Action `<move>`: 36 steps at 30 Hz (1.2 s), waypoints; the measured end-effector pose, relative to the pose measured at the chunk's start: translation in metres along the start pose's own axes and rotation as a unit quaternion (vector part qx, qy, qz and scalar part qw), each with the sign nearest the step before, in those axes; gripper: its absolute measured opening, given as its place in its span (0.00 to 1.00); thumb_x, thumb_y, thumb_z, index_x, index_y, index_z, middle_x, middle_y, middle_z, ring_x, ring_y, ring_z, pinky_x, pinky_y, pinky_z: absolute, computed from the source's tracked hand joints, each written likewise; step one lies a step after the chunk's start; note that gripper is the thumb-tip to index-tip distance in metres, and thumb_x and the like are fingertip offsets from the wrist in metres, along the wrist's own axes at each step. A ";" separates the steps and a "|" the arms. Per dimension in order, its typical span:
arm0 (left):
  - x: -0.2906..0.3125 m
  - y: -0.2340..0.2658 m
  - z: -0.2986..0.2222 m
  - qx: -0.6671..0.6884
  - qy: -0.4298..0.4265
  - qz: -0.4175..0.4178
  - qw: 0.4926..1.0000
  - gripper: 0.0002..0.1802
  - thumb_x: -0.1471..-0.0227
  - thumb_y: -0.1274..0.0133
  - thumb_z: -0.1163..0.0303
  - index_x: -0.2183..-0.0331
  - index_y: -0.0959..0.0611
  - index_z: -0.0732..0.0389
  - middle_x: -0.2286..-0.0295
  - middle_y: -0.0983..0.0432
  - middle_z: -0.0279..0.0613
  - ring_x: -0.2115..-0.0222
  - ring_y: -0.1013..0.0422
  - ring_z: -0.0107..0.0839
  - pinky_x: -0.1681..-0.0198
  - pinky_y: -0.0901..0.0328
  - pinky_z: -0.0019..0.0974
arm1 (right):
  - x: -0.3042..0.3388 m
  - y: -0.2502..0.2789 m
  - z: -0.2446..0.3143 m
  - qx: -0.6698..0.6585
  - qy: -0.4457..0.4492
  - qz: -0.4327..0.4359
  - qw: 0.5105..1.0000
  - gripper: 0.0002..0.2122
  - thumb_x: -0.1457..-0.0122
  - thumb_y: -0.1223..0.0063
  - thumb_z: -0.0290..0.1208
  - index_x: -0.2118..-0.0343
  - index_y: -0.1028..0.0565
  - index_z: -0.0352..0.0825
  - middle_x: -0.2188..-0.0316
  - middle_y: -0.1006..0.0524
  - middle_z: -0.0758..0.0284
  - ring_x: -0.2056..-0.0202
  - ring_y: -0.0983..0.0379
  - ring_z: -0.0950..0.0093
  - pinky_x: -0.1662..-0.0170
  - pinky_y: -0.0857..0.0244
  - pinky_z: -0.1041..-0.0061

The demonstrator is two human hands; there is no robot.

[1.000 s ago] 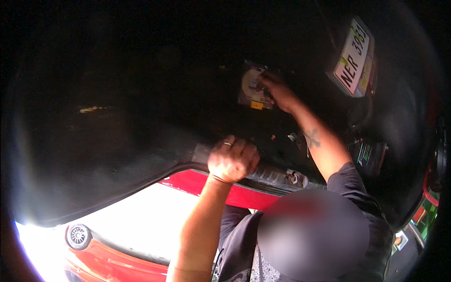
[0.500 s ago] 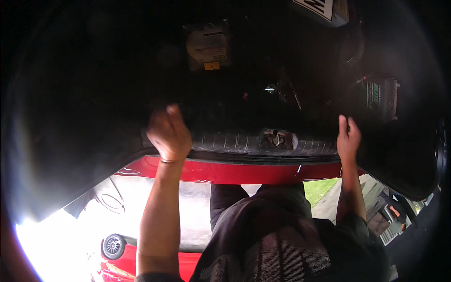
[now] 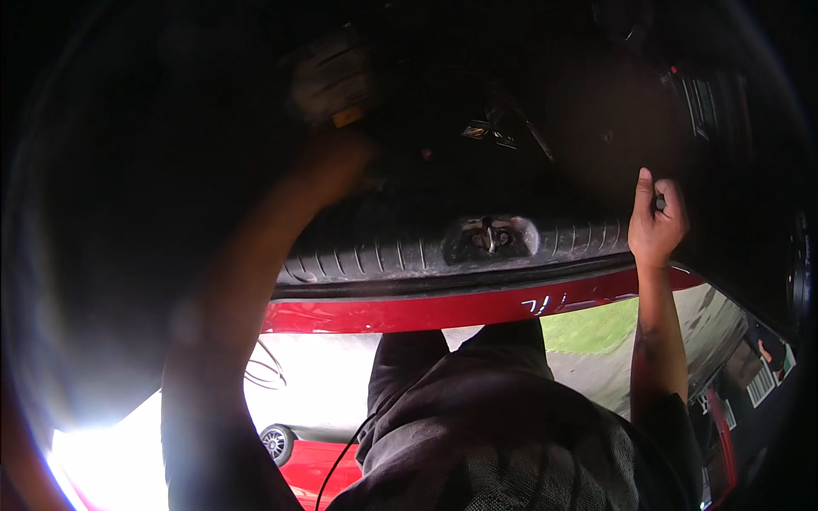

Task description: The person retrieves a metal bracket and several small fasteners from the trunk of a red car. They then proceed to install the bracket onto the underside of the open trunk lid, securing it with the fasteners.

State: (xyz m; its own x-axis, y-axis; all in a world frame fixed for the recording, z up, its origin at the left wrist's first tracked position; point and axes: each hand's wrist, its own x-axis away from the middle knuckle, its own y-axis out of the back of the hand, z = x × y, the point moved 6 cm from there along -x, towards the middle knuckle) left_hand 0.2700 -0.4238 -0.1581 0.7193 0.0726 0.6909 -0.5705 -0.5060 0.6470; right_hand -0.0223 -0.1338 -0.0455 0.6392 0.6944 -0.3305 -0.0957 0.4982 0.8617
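Inside the dark trunk, the packet lies just beyond the left hand, too blurred to tell its grip. Far right, the right hand has curled fingers, thumb raised; whether it grips anything, I cannot tell. Between the 2 lie shiny pieces and a rod; nearer stands the latch.

Outdoors, at an open car boot: ribbed sill, metal latch, red bodywork, grass at right, another red car at left
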 end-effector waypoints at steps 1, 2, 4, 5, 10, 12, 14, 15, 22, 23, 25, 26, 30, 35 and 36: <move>-0.006 -0.004 -0.004 -0.054 -0.025 0.032 0.998 0.29 0.56 0.30 0.58 0.52 0.17 0.56 0.53 0.21 0.49 0.48 0.26 0.47 0.44 0.32 0.50 | -0.001 -0.001 -0.002 0.003 -0.004 0.008 1.000 0.13 0.37 0.37 0.28 0.77 0.29 0.34 0.81 0.31 0.67 0.79 0.37 0.73 0.72 0.38 0.75; -0.012 -0.009 0.000 -0.060 -0.060 -0.010 0.996 0.30 0.57 0.30 0.59 0.51 0.18 0.57 0.54 0.20 0.49 0.49 0.25 0.47 0.45 0.32 0.50 | -0.003 -0.002 -0.004 0.006 -0.008 0.016 1.000 0.13 0.37 0.37 0.29 0.77 0.29 0.34 0.80 0.31 0.67 0.79 0.37 0.72 0.71 0.38 0.75; -0.016 -0.028 0.009 -0.064 -0.131 -0.092 0.985 0.31 0.57 0.29 0.60 0.50 0.19 0.57 0.56 0.20 0.48 0.52 0.24 0.48 0.47 0.30 0.49 | -0.003 -0.002 -0.004 0.011 -0.006 0.028 1.000 0.13 0.38 0.37 0.29 0.76 0.29 0.34 0.80 0.30 0.66 0.79 0.36 0.71 0.71 0.38 0.74; -0.019 -0.034 0.011 -0.066 -0.127 -0.087 0.986 0.33 0.57 0.29 0.60 0.50 0.20 0.58 0.56 0.20 0.49 0.52 0.24 0.48 0.46 0.30 0.49 | -0.004 -0.003 -0.001 0.011 -0.002 0.028 1.000 0.13 0.38 0.36 0.29 0.76 0.28 0.34 0.79 0.30 0.66 0.79 0.35 0.70 0.71 0.38 0.74; -0.017 -0.027 0.006 -0.061 -0.160 -0.212 0.962 0.32 0.54 0.32 0.53 0.52 0.20 0.60 0.59 0.20 0.52 0.54 0.24 0.50 0.49 0.29 0.50 | -0.004 -0.002 0.001 0.027 0.004 0.029 0.999 0.11 0.38 0.36 0.31 0.75 0.27 0.36 0.78 0.27 0.65 0.77 0.29 0.67 0.72 0.35 0.70; -0.030 -0.017 0.004 0.056 -0.070 -0.059 0.994 0.30 0.51 0.34 0.51 0.52 0.20 0.61 0.59 0.20 0.53 0.54 0.24 0.51 0.51 0.29 0.50 | -0.004 -0.001 0.001 0.037 0.008 0.029 0.999 0.11 0.39 0.36 0.32 0.75 0.27 0.37 0.77 0.26 0.66 0.77 0.27 0.66 0.72 0.34 0.69; -0.038 -0.004 -0.017 0.132 -0.008 -0.013 0.991 0.30 0.48 0.35 0.49 0.52 0.19 0.61 0.58 0.20 0.54 0.54 0.24 0.51 0.52 0.28 0.50 | -0.005 -0.001 0.000 0.050 0.006 0.041 0.998 0.12 0.39 0.37 0.33 0.76 0.27 0.38 0.77 0.25 0.66 0.76 0.26 0.65 0.73 0.34 0.67; -0.043 0.006 -0.029 0.150 0.007 -0.048 0.988 0.30 0.48 0.35 0.48 0.52 0.19 0.61 0.57 0.20 0.55 0.53 0.24 0.51 0.52 0.28 0.50 | -0.006 -0.002 -0.001 0.055 0.007 0.048 0.997 0.12 0.39 0.37 0.33 0.76 0.27 0.38 0.77 0.25 0.66 0.76 0.26 0.64 0.73 0.34 0.67; -0.112 0.018 -0.088 0.091 -0.088 -0.313 0.941 0.27 0.41 0.41 0.49 0.51 0.19 0.61 0.52 0.21 0.55 0.53 0.24 0.51 0.50 0.29 0.50 | -0.012 -0.004 -0.003 0.048 -0.011 0.052 0.997 0.14 0.39 0.38 0.35 0.77 0.30 0.39 0.78 0.27 0.65 0.77 0.27 0.62 0.75 0.35 0.65; -0.120 0.009 -0.084 0.073 -0.082 -0.294 0.949 0.27 0.41 0.41 0.51 0.49 0.19 0.61 0.51 0.22 0.55 0.52 0.24 0.50 0.49 0.30 0.50 | -0.012 -0.003 -0.002 0.047 -0.013 0.050 0.998 0.14 0.39 0.38 0.35 0.78 0.30 0.39 0.78 0.27 0.65 0.77 0.27 0.62 0.75 0.35 0.64; -0.129 0.007 -0.069 0.059 -0.064 -0.257 0.962 0.26 0.41 0.41 0.54 0.48 0.19 0.60 0.50 0.22 0.54 0.50 0.25 0.50 0.48 0.30 0.49 | -0.012 -0.002 -0.002 0.051 -0.009 0.048 0.997 0.14 0.39 0.39 0.35 0.78 0.30 0.39 0.78 0.28 0.65 0.77 0.28 0.62 0.75 0.35 0.63; -0.128 0.013 -0.060 0.065 -0.050 -0.238 0.968 0.25 0.41 0.41 0.56 0.47 0.19 0.60 0.50 0.22 0.53 0.50 0.25 0.50 0.47 0.31 0.48 | -0.010 -0.002 -0.003 0.057 -0.010 0.051 0.997 0.14 0.39 0.39 0.35 0.78 0.30 0.39 0.78 0.28 0.65 0.77 0.28 0.62 0.75 0.35 0.63; -0.098 0.031 0.009 0.108 -0.048 -0.229 0.966 0.27 0.46 0.36 0.57 0.47 0.19 0.57 0.52 0.20 0.49 0.53 0.24 0.51 0.51 0.30 0.49 | -0.012 -0.001 -0.004 0.056 -0.012 0.055 0.997 0.13 0.39 0.40 0.36 0.77 0.29 0.40 0.77 0.27 0.64 0.76 0.26 0.61 0.74 0.32 0.62; -0.066 0.063 0.012 0.001 0.039 -0.227 0.973 0.32 0.53 0.31 0.56 0.47 0.20 0.56 0.51 0.21 0.51 0.51 0.25 0.52 0.48 0.31 0.48 | -0.012 -0.002 -0.008 0.037 -0.031 0.077 0.996 0.11 0.41 0.39 0.35 0.76 0.28 0.40 0.76 0.26 0.65 0.76 0.25 0.62 0.74 0.31 0.62; -0.061 0.064 0.024 -0.027 0.072 -0.228 0.971 0.32 0.54 0.30 0.57 0.48 0.19 0.56 0.51 0.21 0.51 0.50 0.25 0.51 0.47 0.31 0.47 | -0.014 -0.001 -0.006 0.035 -0.028 0.072 0.996 0.11 0.41 0.39 0.36 0.76 0.28 0.40 0.76 0.26 0.65 0.76 0.25 0.62 0.74 0.31 0.62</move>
State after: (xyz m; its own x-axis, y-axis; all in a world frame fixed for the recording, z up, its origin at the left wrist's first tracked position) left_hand 0.1995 -0.4813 -0.1670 0.8407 0.4003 0.3646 -0.2289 -0.3475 0.9093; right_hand -0.0359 -0.1406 -0.0437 0.6646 0.7247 -0.1819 -0.1361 0.3568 0.9242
